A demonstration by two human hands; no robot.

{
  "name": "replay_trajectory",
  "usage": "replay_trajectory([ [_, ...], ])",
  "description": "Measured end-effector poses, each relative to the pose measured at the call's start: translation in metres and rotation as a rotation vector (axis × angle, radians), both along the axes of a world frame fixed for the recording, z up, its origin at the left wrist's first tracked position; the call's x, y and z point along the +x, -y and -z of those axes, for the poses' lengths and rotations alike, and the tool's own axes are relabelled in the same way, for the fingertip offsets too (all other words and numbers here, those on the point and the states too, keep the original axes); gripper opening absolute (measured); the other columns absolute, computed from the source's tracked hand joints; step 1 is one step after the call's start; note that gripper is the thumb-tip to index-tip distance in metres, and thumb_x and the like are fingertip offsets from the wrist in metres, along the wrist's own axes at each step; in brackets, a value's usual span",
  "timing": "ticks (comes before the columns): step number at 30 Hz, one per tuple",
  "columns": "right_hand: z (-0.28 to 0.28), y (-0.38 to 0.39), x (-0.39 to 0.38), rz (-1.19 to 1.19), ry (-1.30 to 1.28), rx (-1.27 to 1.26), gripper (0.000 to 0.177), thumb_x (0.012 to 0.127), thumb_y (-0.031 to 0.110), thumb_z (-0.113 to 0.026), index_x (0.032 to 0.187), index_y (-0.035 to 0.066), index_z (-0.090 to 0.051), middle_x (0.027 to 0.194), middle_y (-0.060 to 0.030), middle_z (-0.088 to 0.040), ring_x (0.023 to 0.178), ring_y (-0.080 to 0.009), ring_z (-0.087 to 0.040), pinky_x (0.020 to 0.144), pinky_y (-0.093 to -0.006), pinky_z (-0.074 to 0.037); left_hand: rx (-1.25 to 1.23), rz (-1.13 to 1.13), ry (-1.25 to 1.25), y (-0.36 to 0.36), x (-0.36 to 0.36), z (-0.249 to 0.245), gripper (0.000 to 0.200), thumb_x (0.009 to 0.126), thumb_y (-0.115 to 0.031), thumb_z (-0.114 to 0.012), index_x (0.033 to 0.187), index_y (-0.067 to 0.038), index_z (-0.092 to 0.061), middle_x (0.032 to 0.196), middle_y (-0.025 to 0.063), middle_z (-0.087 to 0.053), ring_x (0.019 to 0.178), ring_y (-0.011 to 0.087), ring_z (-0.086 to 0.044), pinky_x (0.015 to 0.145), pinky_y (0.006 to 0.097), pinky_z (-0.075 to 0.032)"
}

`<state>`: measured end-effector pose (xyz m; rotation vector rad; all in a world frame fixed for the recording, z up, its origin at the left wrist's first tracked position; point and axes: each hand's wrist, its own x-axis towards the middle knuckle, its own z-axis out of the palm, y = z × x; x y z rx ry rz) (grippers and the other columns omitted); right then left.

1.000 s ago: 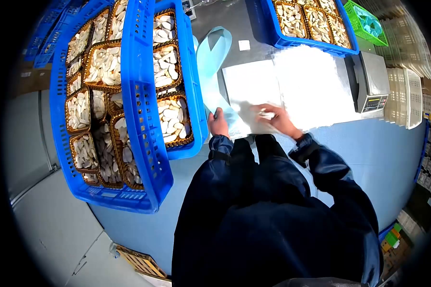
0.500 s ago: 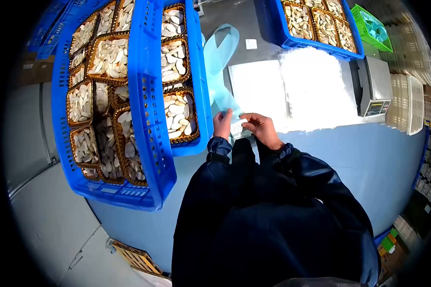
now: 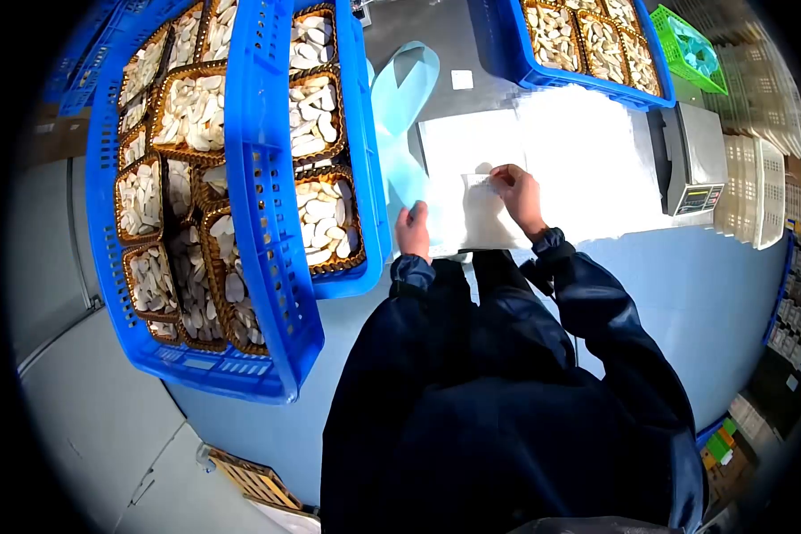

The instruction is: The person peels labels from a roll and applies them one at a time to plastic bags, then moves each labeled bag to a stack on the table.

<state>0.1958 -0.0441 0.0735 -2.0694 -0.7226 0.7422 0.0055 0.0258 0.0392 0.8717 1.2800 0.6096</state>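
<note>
A long light-blue label strip (image 3: 397, 116) curls over the table and runs down to my left hand (image 3: 414, 233), whose closed fingers grip it near the table's front edge. My right hand (image 3: 518, 198) is over the white sheets, pinching a small white label (image 3: 479, 181) between thumb and fingertips. Beneath it lie the white sheets (image 3: 587, 169), glaring brightly, with the hand's shadow on them. Left of my left hand stands a blue crate (image 3: 378, 205) holding brown baskets of sliced pale pieces, perhaps mushroom (image 3: 325, 214).
A taller blue crate (image 3: 276, 267) of similar baskets rises at the left. Another blue crate (image 3: 587, 84) sits at the back right, beside a green basket (image 3: 685, 49). A scale (image 3: 692, 160) and white stacked baskets (image 3: 748, 191) stand right. One small white label (image 3: 462, 79) lies behind.
My right hand has moved away from the left, right and forward over the white sheets, carrying the small label. My left hand stays on the strip.
</note>
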Motion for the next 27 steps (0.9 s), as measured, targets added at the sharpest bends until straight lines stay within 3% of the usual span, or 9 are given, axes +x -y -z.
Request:
replay_trajectory([
  [3,0.008,-0.009,0.003,0.004,-0.126,0.038,0.011,0.077,0.010,-0.062,0.086,0.004,-0.063,0.072,-0.0063,-0.064,0.064,-0.0131,-0.060,0.060,-0.0249,-0.046,0.033,-0.023,-0.009,0.008,0.015,0.017,0.037,0.083,-0.029,-0.061,0.096,0.004,-0.053,0.077,0.0030,-0.052,0.068,0.0118,-0.044,0.061,0.0298,-0.037],
  [8,0.015,-0.012,0.003,-0.033,-0.034,-0.020,0.013,0.077,0.009,-0.063,0.088,0.003,-0.062,0.075,-0.0069,-0.065,0.068,-0.0116,-0.061,0.061,-0.0245,-0.047,0.019,-0.038,-0.095,0.012,0.019,0.028,0.039,0.081,-0.029,-0.062,0.099,0.005,-0.054,0.083,0.0060,-0.056,0.075,0.0136,-0.050,0.067,0.0296,-0.040],
  [11,0.017,-0.013,0.003,-0.023,0.011,-0.044,0.013,0.077,0.009,-0.063,0.088,0.003,-0.062,0.076,-0.0077,-0.066,0.069,-0.0127,-0.062,0.063,-0.0250,-0.047,-0.026,0.009,-0.099,0.007,0.020,0.021,0.029,0.083,-0.024,-0.060,0.095,0.002,-0.054,0.086,0.0041,-0.055,0.078,0.0120,-0.047,0.069,0.0275,-0.037],
  [14,0.015,-0.012,-0.002,-0.016,0.009,-0.047,0.016,0.076,0.011,-0.063,0.091,0.006,-0.062,0.076,-0.0074,-0.064,0.068,-0.0174,-0.061,0.062,-0.0281,-0.047,-0.043,-0.060,-0.059,0.009,0.022,0.021,0.033,0.083,-0.026,-0.060,0.098,0.003,-0.054,0.090,0.0047,-0.055,0.080,0.0130,-0.047,0.071,0.0280,-0.037],
  [16,-0.002,-0.015,-0.012,-0.057,0.248,-0.173,0.020,0.076,0.015,-0.062,0.095,0.012,-0.060,0.085,-0.0112,-0.062,0.075,-0.0255,-0.061,0.065,-0.0344,-0.047,-0.043,-0.057,-0.096,0.008,0.023,0.020,0.036,0.083,-0.027,-0.060,0.101,0.004,-0.053,0.092,0.0052,-0.054,0.082,0.0140,-0.047,0.074,0.0283,-0.037],
  [18,-0.004,-0.016,-0.019,-0.110,0.358,-0.240,0.038,0.075,0.015,-0.062,0.112,0.018,-0.052,0.090,-0.0114,-0.057,0.082,-0.0295,-0.059,0.069,-0.0391,-0.047,-0.005,-0.041,-0.144,0.007,0.023,0.021,0.037,0.082,-0.029,-0.060,0.098,0.004,-0.054,0.089,0.0073,-0.057,0.080,0.0152,-0.050,0.073,0.0297,-0.039],
  [23,-0.011,-0.014,-0.046,0.154,0.448,-0.052,0.059,0.070,0.008,-0.066,0.124,0.010,-0.042,0.112,-0.0140,-0.049,0.102,-0.0313,-0.049,0.083,-0.0392,-0.043,0.030,-0.025,-0.195,0.007,0.025,0.025,0.038,0.081,-0.030,-0.060,0.094,0.005,-0.055,0.084,0.0103,-0.060,0.076,0.0175,-0.054,0.070,0.0318,-0.042],
  [24,-0.013,-0.013,-0.049,0.216,0.415,-0.007,0.056,0.072,0.009,-0.066,0.123,0.006,-0.043,0.113,-0.0161,-0.051,0.100,-0.0294,-0.052,0.084,-0.0357,-0.043,0.056,-0.047,-0.177,0.008,0.025,0.030,0.038,0.081,-0.030,-0.060,0.093,0.006,-0.055,0.082,0.0105,-0.060,0.075,0.0180,-0.054,0.070,0.0322,-0.042],
  [27,-0.011,-0.012,-0.052,0.089,-0.485,0.244,0.042,0.080,0.005,-0.058,0.120,0.000,-0.045,0.106,-0.0132,-0.057,0.097,-0.0211,-0.055,0.084,-0.0307,-0.044,0.029,0.002,-0.142,0.008,0.019,0.039,0.033,0.082,-0.027,-0.059,0.095,0.003,-0.055,0.085,0.0077,-0.059,0.077,0.0165,-0.052,0.072,0.0307,-0.040],
])
